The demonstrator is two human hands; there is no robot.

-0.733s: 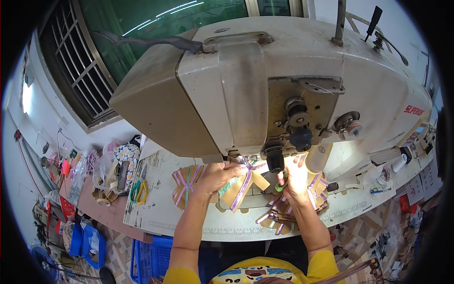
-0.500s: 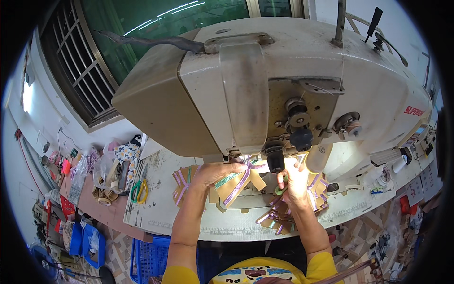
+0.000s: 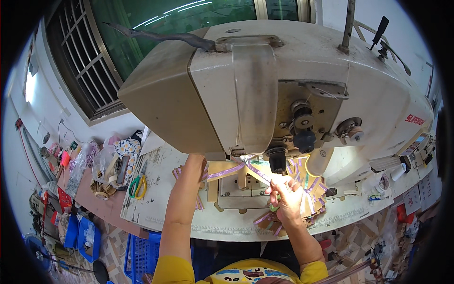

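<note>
A tan piece with purple sequin-like trim [image 3: 224, 171] lies under the sewing machine head [image 3: 257, 85], its strips meeting near the needle area. My left hand [image 3: 195, 163] reaches in beside its left end; the machine head hides the fingers. My right hand [image 3: 287, 195] is closed at the piece's right strip, fingertips by the strip's end. A small green-handled tool [image 3: 274, 207] shows under its palm, mostly covered. More trimmed tan pieces [image 3: 308, 201] are heaped right of that hand, and others [image 3: 199, 202] lie partly behind my left forearm.
Green and yellow-handled scissors [image 3: 138, 187] lie on the white table [image 3: 156, 208] at the left. Beyond them are plastic bags [image 3: 101, 165] and a flowered cloth [image 3: 127, 149]. Blue baskets [image 3: 142, 258] stand below the table edge. The machine head overhangs the work.
My left hand has gone farther in behind the machine head. My right hand has come down and slightly left from the machine. The tan piece's strips now spread to both sides.
</note>
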